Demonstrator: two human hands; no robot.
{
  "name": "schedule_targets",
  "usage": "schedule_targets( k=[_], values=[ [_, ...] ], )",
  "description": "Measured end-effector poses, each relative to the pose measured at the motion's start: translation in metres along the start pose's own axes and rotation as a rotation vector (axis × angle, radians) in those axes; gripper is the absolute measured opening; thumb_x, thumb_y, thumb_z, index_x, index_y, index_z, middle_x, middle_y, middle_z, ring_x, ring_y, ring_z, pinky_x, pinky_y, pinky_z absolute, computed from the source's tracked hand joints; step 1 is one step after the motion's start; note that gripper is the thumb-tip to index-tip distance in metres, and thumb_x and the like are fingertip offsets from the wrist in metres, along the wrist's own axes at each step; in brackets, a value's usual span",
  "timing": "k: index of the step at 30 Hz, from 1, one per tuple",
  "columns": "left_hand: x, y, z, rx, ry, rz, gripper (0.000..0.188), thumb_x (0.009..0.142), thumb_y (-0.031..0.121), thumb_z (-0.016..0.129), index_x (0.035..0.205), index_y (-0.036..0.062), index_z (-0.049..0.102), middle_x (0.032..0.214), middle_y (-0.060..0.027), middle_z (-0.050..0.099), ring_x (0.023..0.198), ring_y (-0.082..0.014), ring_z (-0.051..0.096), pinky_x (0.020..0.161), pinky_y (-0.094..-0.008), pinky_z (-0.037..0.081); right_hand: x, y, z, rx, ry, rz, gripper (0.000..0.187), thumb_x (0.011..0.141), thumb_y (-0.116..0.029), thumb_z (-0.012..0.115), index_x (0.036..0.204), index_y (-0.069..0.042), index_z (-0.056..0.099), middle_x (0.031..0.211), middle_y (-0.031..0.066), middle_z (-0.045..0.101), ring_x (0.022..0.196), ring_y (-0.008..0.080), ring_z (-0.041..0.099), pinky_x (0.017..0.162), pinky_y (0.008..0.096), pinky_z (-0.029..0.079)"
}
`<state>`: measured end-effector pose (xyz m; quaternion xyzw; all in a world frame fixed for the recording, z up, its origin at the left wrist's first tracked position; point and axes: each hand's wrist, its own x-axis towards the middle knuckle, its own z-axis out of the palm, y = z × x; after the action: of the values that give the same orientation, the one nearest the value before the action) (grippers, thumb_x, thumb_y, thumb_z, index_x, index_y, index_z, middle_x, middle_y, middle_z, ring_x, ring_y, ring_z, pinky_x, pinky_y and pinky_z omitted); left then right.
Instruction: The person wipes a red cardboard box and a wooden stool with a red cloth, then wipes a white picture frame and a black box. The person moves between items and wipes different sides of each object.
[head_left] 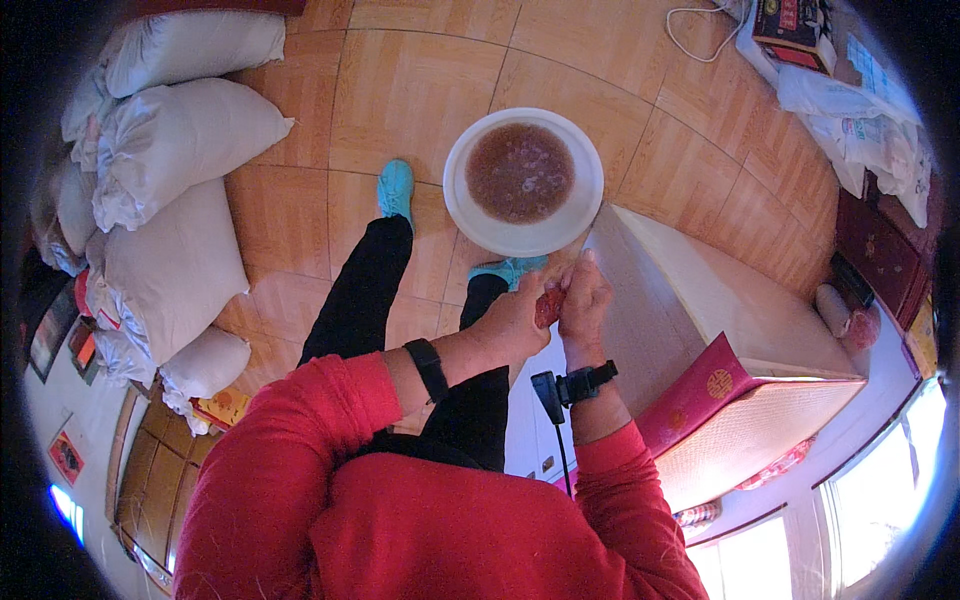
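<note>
My two hands meet in front of me, just on the near side of a white basin (455,205). Brownish, foamy liquid (520,175) covers the basin's bottom. Between my closed fingers shows a small dark red lump (548,307) with a glossy surface; its kind is not clear. My left hand (508,318) is curled round it from the left. From the other side my right hand (584,302) presses on it, thumb and fingertips pointing toward the basin. The fingers cover much of the lump.
Stuffed white sacks (170,260) are piled along the left. To the right, close to my right arm, stands a pale cabinet (740,290) with a dark red cloth (690,395) over its edge. Plastic bags (860,130) and a box (795,30) lie at the far right.
</note>
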<state>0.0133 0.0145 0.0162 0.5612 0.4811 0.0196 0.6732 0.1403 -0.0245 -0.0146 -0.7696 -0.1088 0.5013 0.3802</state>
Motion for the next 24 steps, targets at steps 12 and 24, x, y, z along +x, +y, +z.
schedule_targets(
  k=[12,24],
  values=[
    [0.018,-0.039,0.011,0.397,-0.186,0.028,0.031,0.093,0.015,0.056,0.113,-0.0050,0.042,0.088,-0.0291,0.065,0.078,-0.0467,0.067,0.065,-0.0528,0.056,0.043,0.087,0.000,-0.351,0.106,0.058,0.047,0.103,-0.034,0.053,0.071,0.001,0.061,0.062,0.0090,0.060,0.055,0.0169,0.055,0.052,0.0355,0.045],
    [-0.002,-0.026,-0.011,-0.083,-0.025,0.090,0.040,0.095,0.029,0.063,0.123,0.0017,0.053,0.090,-0.0222,0.066,0.077,-0.0381,0.068,0.067,-0.0485,0.055,0.001,0.007,-0.020,0.148,-0.301,0.258,0.048,0.106,-0.048,0.043,0.106,-0.005,0.065,0.100,0.0063,0.068,0.088,0.0157,0.065,0.080,0.0298,0.052]
  ],
)
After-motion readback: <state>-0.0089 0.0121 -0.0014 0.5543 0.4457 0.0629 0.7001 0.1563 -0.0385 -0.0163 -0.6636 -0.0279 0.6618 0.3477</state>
